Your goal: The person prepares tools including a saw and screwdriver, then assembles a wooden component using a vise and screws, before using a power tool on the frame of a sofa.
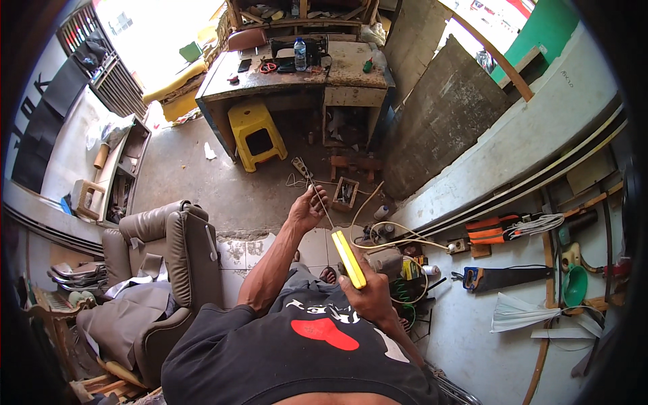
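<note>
My right hand [368, 295] is wrapped round a flat yellow case [348, 259] with a pale stripe along its edge, held upright in front of my chest. What kind of case it is I cannot make out. A thin pale cord [328, 215] stretches from near the case's top up to my left hand [310, 208], which is held farther forward. The left fingers are curled, pinching the cord, and its far part runs past them toward a power strip [301, 167] on the floor; whether they touch there cannot be seen.
Ahead stands a worn workbench [283, 84] with a sewing machine and water bottle, a yellow stool [256, 135] before it. A brown armchair [165, 270] sits at left. Hand tools, including a saw [506, 278], lie along the right wall. A wooden box [345, 194] and loose cables occupy the floor.
</note>
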The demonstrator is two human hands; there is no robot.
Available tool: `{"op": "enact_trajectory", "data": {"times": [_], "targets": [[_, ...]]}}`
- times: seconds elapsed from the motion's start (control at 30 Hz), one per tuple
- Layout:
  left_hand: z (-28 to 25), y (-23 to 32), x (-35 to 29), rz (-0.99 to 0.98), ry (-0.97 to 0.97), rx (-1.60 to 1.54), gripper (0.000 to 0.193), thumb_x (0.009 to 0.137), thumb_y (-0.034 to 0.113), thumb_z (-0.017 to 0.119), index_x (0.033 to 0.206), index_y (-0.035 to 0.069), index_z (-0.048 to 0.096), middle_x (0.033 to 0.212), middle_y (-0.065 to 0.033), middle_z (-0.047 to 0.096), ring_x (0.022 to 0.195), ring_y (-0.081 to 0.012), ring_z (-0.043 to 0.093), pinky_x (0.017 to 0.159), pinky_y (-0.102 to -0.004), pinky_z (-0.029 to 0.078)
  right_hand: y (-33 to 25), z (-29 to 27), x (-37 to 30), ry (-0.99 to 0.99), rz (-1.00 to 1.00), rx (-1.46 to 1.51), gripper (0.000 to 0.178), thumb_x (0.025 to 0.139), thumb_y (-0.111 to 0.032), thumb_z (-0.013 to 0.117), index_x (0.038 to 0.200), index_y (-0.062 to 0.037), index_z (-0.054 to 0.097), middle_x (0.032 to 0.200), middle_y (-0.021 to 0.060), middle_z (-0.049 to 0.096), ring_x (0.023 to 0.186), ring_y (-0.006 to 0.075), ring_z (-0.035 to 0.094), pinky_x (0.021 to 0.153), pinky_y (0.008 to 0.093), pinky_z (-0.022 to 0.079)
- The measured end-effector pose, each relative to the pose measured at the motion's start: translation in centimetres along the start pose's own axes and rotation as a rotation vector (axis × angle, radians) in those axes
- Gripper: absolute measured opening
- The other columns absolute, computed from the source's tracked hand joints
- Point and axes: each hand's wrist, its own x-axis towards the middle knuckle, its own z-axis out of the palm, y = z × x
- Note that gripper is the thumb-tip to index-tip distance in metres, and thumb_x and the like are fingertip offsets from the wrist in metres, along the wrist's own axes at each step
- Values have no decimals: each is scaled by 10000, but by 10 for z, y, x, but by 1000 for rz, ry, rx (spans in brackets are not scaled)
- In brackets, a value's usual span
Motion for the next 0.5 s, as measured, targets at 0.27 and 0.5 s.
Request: {"op": "enact_trajectory", "data": {"times": [0.27, 0.5], "targets": [[-7, 20, 1, 136, -76, -123, 234, 992, 284, 594, 1065, 75, 670, 933, -55, 724, 850, -211, 708, 748, -350, 595, 3, -8, -7, -28, 280, 367, 549, 902, -54, 636, 1428, -41, 478, 821, 60, 673, 619, 115, 627, 594, 292, 531], [11, 43, -10, 352, -77, -61, 212, 996, 135, 573, 1204, 139, 615, 1121, -75, 704, 993, -229, 694, 856, -364, 598, 65, -20, 3, 269, 503, 968, 179, 959, -183, 648, 1016, -18, 606, 711, 37, 583, 547, 151, 591, 494, 309, 521]]}}
